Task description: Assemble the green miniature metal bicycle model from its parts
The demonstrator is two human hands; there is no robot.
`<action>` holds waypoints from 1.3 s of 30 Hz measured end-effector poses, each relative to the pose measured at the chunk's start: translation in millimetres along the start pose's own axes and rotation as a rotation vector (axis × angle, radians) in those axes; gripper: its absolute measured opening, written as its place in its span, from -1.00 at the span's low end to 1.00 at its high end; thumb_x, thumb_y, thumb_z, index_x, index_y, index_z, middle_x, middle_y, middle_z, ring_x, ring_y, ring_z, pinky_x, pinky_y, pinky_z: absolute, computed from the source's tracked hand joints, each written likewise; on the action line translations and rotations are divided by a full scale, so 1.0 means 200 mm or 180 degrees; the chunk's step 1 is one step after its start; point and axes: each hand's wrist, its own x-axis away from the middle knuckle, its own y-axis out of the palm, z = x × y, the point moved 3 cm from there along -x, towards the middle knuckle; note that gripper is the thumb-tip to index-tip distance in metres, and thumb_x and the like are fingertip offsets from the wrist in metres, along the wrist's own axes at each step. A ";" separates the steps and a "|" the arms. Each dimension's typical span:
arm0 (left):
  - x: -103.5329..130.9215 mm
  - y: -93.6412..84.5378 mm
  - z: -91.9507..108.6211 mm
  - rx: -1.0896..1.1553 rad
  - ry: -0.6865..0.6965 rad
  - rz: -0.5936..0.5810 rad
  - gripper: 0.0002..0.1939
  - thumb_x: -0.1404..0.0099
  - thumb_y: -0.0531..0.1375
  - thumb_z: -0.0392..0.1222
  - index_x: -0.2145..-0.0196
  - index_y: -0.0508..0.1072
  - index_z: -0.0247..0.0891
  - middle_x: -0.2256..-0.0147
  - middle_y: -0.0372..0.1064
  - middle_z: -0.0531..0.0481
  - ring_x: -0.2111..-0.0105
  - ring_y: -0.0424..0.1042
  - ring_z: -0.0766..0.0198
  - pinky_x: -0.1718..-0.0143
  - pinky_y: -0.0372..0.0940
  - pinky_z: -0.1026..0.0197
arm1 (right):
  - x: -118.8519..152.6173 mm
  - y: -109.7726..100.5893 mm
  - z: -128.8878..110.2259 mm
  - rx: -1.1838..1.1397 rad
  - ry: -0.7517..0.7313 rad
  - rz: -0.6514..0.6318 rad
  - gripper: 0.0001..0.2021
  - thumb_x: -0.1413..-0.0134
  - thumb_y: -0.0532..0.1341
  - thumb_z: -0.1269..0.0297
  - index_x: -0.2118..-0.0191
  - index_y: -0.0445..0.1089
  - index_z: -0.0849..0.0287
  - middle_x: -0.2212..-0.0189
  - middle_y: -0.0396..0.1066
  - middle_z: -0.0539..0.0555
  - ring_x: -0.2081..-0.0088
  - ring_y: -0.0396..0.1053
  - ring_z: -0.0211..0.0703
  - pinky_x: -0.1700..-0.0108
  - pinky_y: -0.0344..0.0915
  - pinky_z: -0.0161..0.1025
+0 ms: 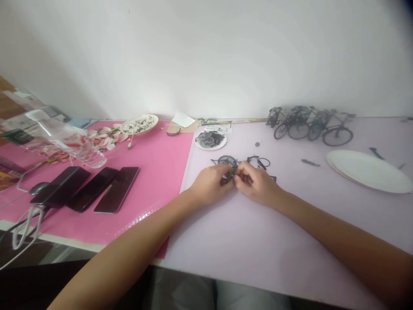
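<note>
Bare forearms [129,254] lay nearest; left hand [209,185] pinched a slim, dark-green, plastic-looking piece [230,173], slanting rightward; right hand [257,184] adjoined, grip unclear.

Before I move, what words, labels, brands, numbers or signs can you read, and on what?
Nothing reads clearly enough to quote.
Paper behind the small plate: printed marks, too small to read.
Strip along the wall: marks, too blurred.
Box at the left edge: coloured surface, no legible words.
Green part in the fingers: no text visible.
</note>
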 end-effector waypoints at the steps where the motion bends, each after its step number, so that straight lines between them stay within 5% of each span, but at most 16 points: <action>1: 0.00 0.00 0.00 -0.0014 -0.0004 -0.0002 -0.86 -0.33 0.17 -0.20 0.40 0.33 -0.21 0.43 0.35 0.04 0.46 0.31 0.30 0.40 0.19 0.25 | 0.00 0.00 0.00 -0.0005 -0.0001 -0.0003 -0.90 -0.25 0.19 0.30 0.26 0.21 0.04 0.52 0.38 -0.08 0.50 0.35 -0.21 0.39 0.25 -0.27; 39: 0.00 -0.01 0.00 -0.0183 0.0026 -0.0071 -0.86 -0.36 0.14 -0.21 0.39 0.30 -0.20 0.40 0.38 0.02 0.45 0.32 0.29 0.40 0.17 0.24 | -0.01 0.00 0.00 0.0048 0.0054 -0.0064 -0.90 -0.28 0.18 0.27 0.25 0.20 0.04 0.52 0.37 -0.10 0.52 0.34 -0.22 0.41 0.23 -0.27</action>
